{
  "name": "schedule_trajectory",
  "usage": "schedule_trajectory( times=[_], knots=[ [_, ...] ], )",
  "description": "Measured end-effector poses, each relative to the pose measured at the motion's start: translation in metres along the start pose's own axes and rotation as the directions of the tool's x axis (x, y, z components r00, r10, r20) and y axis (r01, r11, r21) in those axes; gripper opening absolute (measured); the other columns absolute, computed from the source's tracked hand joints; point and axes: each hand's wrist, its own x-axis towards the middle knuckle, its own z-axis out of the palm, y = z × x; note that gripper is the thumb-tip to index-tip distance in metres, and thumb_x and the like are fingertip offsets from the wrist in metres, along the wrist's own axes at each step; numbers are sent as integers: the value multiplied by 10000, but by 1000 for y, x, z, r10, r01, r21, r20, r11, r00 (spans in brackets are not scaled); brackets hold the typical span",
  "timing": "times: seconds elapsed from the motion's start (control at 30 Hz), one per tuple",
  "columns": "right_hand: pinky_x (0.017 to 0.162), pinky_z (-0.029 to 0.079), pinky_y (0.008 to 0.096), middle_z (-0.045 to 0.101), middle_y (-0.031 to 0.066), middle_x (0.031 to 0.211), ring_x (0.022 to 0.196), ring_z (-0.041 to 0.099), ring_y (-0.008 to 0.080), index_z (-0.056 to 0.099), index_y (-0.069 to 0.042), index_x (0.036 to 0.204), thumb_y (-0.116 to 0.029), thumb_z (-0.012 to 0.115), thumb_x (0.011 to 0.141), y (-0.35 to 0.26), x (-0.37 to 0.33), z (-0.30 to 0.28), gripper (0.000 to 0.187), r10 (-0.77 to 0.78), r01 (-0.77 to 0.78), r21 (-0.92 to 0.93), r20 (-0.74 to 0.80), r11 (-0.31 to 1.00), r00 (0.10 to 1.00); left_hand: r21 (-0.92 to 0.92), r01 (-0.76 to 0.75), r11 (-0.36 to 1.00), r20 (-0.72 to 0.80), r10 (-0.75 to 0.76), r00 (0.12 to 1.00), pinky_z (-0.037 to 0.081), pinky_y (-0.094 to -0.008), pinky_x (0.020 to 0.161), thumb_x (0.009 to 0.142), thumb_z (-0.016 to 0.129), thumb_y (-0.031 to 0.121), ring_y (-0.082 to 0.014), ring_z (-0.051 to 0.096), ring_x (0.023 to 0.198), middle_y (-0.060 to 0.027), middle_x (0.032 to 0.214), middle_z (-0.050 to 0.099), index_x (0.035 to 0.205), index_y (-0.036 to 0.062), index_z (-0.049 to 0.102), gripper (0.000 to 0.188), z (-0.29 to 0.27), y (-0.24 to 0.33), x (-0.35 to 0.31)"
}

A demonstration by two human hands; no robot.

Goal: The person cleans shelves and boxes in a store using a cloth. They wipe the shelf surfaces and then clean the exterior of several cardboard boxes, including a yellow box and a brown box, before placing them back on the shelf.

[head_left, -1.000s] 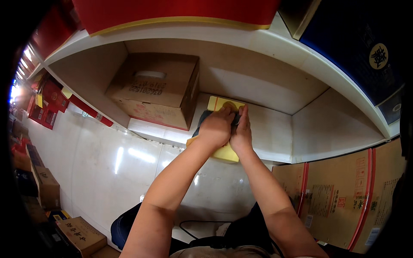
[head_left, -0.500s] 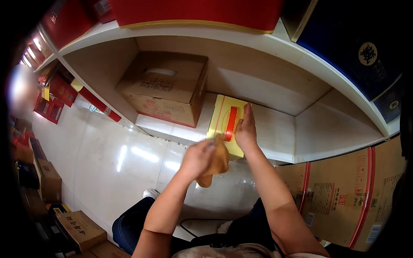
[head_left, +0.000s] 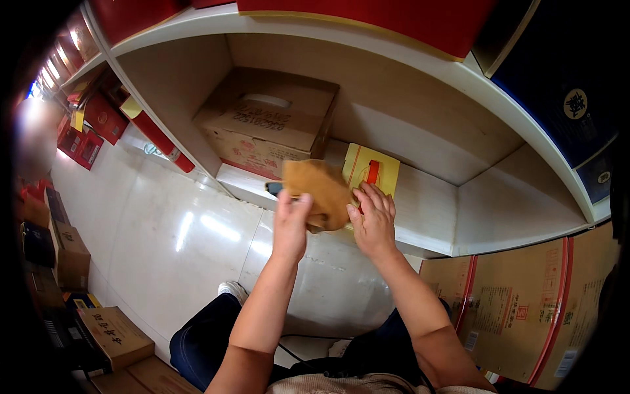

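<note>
My left hand [head_left: 291, 220] grips a tan-brown cloth [head_left: 318, 190] from its near left side, thumb up. The cloth is bunched, with a loose fold hanging below, and is held in the air before the shelf. A small dark piece [head_left: 273, 188] sticks out at its left edge; I cannot make out what it is. My right hand [head_left: 375, 220] has its bent fingers and thumb closed at the cloth's right edge. Behind that hand a yellow box [head_left: 387, 167] with a red strap [head_left: 373, 172] stands on the shelf, its near part hidden by hand and cloth.
A brown cardboard carton [head_left: 262, 118] stands left in the white shelf compartment [head_left: 459, 203]. Red boxes [head_left: 367, 20] and a dark blue box [head_left: 558, 85] sit above. Large cartons [head_left: 512, 302] stand at the right, and more boxes [head_left: 115, 335] at the lower left on the tiled floor.
My left hand has lifted the cloth up and spread it more. My right hand has left the yellow box's right side and come to the cloth. The view has shifted slightly.
</note>
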Motion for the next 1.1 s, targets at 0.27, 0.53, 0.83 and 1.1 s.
schedule_trajectory(
  times=[0.27, 0.53, 0.83, 1.1],
  knots=[
    [1048, 140, 517, 401, 121, 1327, 1267, 324, 234, 402, -48, 1261, -209, 469, 852, 14, 1, 22, 445, 37, -29, -221, 30, 975, 999, 772, -595, 222, 576, 150, 803, 389, -389, 897, 903, 400, 298, -362, 491, 1030, -178, 1121, 522, 1151, 35, 497, 374, 11, -44, 32],
    [1058, 172, 467, 328, 207, 1356, 1277, 288, 317, 367, 22, 1268, -295, 495, 858, 1, 4, 21, 534, 17, -15, -264, 5, 964, 1000, 817, -37, 575, 169, -179, 969, 398, -413, 834, 910, 377, 324, -394, 517, 973, -246, 1011, 561, 1078, 8, 538, 392, -8, -59, 51],
    [1049, 225, 454, 362, 254, 1314, 1236, 343, 357, 430, 50, 1192, -274, 532, 814, 27, 8, -5, 508, -96, 155, -264, 221, 952, 971, 676, -192, 711, 358, -90, 929, 345, -356, 945, 906, 410, 348, -366, 443, 1141, -246, 1213, 474, 1185, -35, 458, 476, -8, -77, 24],
    [1055, 227, 440, 381, 248, 1298, 1240, 339, 347, 465, 42, 1166, -224, 545, 803, 36, 11, -11, 457, -177, 240, -241, 258, 940, 950, 708, -39, 705, 159, -106, 982, 352, -350, 949, 813, 505, 464, -380, 449, 1139, -264, 1202, 478, 1233, -26, 417, 652, 30, -98, 134]
  ],
)
